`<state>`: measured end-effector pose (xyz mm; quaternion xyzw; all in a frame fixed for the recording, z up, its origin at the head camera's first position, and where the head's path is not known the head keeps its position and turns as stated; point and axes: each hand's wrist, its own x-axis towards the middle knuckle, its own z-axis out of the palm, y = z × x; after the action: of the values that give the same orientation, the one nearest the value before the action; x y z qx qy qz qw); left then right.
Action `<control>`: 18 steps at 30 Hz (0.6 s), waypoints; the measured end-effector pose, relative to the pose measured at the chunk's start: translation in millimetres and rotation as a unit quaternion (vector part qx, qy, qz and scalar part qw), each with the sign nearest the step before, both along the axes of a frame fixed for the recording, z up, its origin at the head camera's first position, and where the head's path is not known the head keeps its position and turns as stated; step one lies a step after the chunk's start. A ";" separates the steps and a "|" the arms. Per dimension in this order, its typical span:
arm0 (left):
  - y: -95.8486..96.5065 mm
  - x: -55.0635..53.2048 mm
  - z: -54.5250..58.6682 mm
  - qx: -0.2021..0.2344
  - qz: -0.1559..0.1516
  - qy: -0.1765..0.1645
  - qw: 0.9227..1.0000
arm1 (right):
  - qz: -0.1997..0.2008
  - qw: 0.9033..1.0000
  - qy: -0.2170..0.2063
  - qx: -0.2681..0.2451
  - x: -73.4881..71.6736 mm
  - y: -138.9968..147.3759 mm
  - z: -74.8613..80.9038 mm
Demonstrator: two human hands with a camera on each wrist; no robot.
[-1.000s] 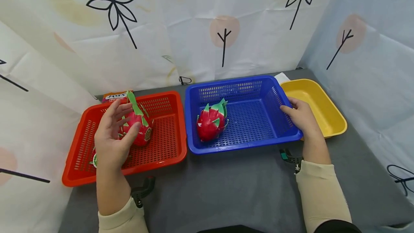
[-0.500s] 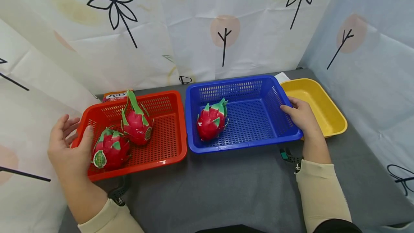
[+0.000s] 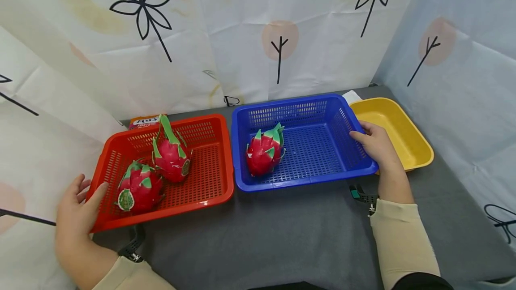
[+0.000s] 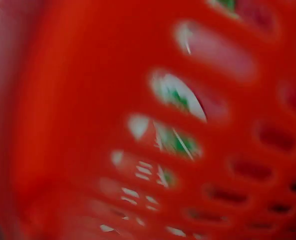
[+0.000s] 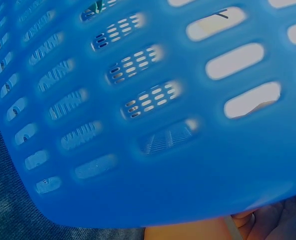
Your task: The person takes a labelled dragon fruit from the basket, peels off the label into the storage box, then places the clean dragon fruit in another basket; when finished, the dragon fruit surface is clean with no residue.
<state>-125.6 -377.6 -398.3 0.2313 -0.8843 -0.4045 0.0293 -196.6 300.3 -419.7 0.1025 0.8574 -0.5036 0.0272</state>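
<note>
My left hand (image 3: pixel 76 223) is at the left rim of the red basket (image 3: pixel 201 202), thumb over the edge and fingers along the outer side. Inside that basket lie two dragon fruits, one near the front (image 3: pixel 145 189) and another behind it (image 3: pixel 172 161). The left wrist view is filled by the basket's slotted red wall (image 4: pixel 83 100), with fruit showing through the slots. My right hand (image 3: pixel 378 147) grips the right rim of the blue basket (image 3: pixel 306 183), which has a third dragon fruit (image 3: pixel 263 155) at its left. Its slotted blue wall (image 5: pixel 227 160) fills the right wrist view.
A yellow tray (image 3: pixel 403 142) stands right of the blue basket, partly behind my right hand. Behind the red basket sits a candy packet (image 3: pixel 145 121). Patterned white cloth (image 3: pixel 242 35) walls the grey table (image 3: pixel 282 236) at the back and sides.
My left hand has moved left and down from above the red basket to its left rim, uncovering the front dragon fruit. The right hand stays on the blue basket.
</note>
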 end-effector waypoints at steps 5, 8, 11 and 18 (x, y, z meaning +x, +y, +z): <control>-17.3 2.9 -14.2 -0.001 -0.037 -0.029 0.999 | 0.001 1.000 -0.004 0.007 -0.1 -0.5 1.3; -22.9 4.9 -21.6 0.010 -0.041 -0.019 0.999 | -0.001 1.000 -0.005 0.022 0.7 -0.4 2.8; -24.5 5.5 -27.0 0.021 -0.040 -0.002 0.999 | -0.008 0.999 -0.010 0.050 3.2 -2.4 7.7; -23.3 4.4 -27.1 0.025 -0.032 -0.006 0.999 | -0.062 0.990 0.020 0.124 16.7 -21.0 37.2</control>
<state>-121.2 -400.9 -425.4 0.2062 -0.8810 -0.4257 0.0059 -179.9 279.3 -382.6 0.1482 0.9056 -0.3960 -0.0341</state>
